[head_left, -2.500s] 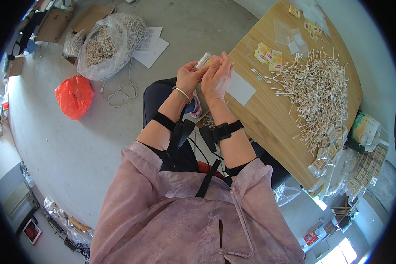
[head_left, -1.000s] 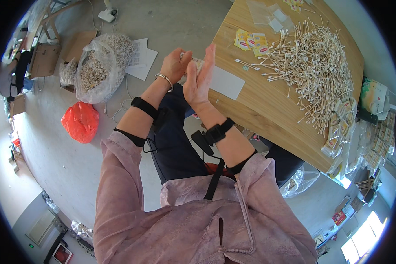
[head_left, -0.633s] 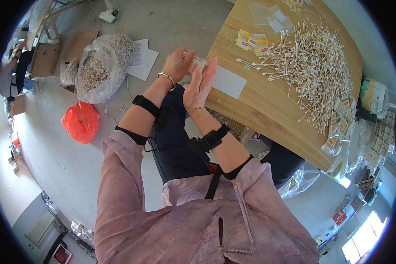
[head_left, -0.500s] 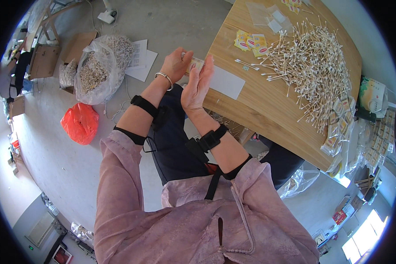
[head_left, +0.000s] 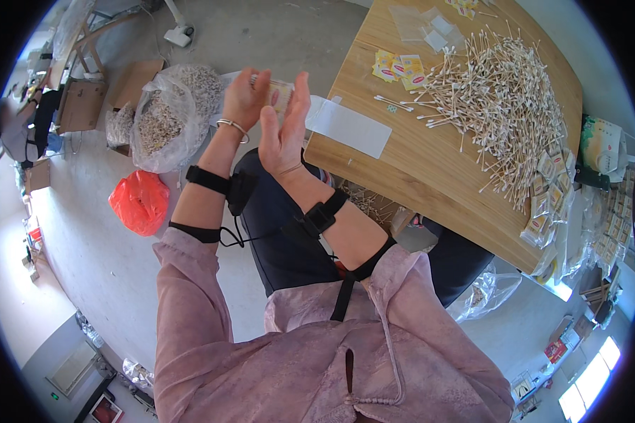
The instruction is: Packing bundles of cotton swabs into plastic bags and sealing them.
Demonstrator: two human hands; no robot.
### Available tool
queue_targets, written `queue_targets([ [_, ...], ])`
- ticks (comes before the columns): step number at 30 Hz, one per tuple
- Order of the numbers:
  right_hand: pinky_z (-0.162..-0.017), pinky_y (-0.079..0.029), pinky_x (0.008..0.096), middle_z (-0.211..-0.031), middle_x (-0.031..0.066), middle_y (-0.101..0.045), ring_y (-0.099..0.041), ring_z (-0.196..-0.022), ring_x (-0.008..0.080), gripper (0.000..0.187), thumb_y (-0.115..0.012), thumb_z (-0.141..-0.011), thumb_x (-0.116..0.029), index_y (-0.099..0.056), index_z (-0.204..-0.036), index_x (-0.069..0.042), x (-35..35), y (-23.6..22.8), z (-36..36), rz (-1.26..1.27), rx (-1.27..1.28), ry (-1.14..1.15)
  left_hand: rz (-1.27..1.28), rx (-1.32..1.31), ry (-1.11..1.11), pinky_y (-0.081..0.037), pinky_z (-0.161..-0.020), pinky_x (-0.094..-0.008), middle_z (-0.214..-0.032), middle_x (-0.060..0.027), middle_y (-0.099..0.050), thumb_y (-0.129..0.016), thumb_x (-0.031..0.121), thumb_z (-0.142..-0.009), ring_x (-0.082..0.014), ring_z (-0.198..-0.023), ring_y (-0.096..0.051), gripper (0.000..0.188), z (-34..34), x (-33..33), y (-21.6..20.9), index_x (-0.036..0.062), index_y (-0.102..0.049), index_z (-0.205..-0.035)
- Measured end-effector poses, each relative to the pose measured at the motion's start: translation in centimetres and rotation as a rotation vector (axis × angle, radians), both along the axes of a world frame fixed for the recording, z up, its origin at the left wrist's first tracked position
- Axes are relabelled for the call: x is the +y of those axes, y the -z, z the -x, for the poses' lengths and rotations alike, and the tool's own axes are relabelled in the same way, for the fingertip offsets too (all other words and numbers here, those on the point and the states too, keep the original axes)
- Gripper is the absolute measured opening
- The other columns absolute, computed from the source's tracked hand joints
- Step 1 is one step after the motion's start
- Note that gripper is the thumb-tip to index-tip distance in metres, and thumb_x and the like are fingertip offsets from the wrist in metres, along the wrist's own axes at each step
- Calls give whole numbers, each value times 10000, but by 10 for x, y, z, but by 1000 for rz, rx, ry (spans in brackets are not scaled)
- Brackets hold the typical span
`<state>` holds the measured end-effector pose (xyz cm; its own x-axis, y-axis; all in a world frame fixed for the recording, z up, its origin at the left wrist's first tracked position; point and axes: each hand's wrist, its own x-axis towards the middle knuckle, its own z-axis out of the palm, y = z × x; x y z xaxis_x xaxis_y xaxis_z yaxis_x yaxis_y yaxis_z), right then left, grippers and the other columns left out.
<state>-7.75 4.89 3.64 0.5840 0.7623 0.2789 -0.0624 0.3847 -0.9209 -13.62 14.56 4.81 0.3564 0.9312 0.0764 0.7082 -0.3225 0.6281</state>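
Note:
Above the floor, off the table's left edge, my left hand [head_left: 245, 100] is closed around one side of a packet of cotton swabs [head_left: 281, 96] with a yellow-and-red label. My right hand [head_left: 285, 134] stands upright at the packet's other side, fingers stretched and thumb apart. Whether its palm presses on the packet cannot be told. Close by on the table edge lies a white card [head_left: 353, 130]. A few loose cotton swabs [head_left: 393, 103] lie beyond it, near yellow label cards [head_left: 402, 69].
A big heap of cotton swabs [head_left: 497, 106] covers the right part of the wooden table [head_left: 430, 183]. Filled packets [head_left: 543, 201] lie at its right edge, with clear bags [head_left: 430, 28] at the back. On the floor stand a clear sack [head_left: 164, 127] and a red bag [head_left: 140, 202].
Both hands have moved left with the packet, away from the table. The view has shifted slightly. A clear film now shows at the white card's left end.

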Motion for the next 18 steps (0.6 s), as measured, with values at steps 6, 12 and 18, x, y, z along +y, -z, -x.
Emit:
queue_targets([
  [6,-1112,-195,403,-1416,155,-315,-279,-1332,268,541,-449,-941,-192,-247,-1388,37,-10,-48,-32,-131,134,37,-5,-313,-199,-460,-554,-394,-638,-165,-588,-535,325,-913,-285,-592,-599,330,4,-27,-32,4,-558,-837],
  [12,-1044,-313,352,-1366,179,-429,-401,-1256,253,715,-215,-961,-571,-312,-1395,-12,-45,-80,-107,135,397,-397,257,-587,-167,-402,-473,-317,-577,-70,-548,-520,256,-938,-139,-527,-522,301,-60,-109,-78,-22,-539,-824],
  [18,-955,-406,345,-1167,205,-585,-534,-1098,233,715,-218,-960,-572,-357,-1328,25,-102,-124,-129,69,304,-321,208,-684,32,-445,-558,-265,-678,-84,-620,-507,228,-947,-86,-622,-531,257,-94,-157,-96,-11,-557,-867],
])
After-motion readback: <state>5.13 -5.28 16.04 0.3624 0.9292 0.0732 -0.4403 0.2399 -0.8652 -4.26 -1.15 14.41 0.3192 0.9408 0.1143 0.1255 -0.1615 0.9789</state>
